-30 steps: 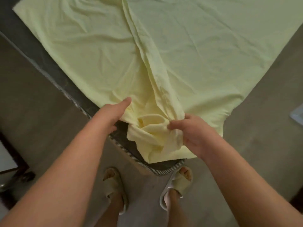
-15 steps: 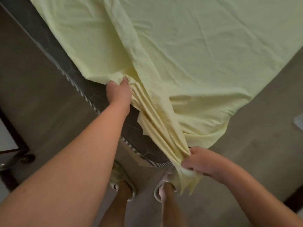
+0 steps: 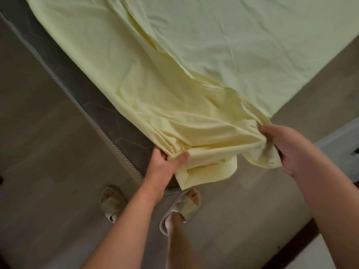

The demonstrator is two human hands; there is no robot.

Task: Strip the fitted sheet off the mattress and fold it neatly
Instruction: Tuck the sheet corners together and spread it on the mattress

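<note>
The pale yellow fitted sheet (image 3: 204, 61) lies loose and wrinkled over the dark mattress (image 3: 116, 121), whose near corner with its striped piping is bare. My left hand (image 3: 165, 164) pinches a bunched fold of the sheet's edge at that corner, thumb on top. Further right, off the mattress edge, my right hand (image 3: 287, 148) grips another gathered part of the same edge. Between the two hands the cloth hangs in a short slack flap.
I stand on a grey floor (image 3: 48, 181) at the mattress corner, my feet in beige slippers (image 3: 112, 202) just below it. A dark wooden strip (image 3: 291, 247) crosses the lower right. A pale object (image 3: 342, 138) sits at the right edge.
My left hand came down from the sheet's upper left edge to the corner and took a fold. My right hand moved right and up with its bunch, spreading the edge between them.
</note>
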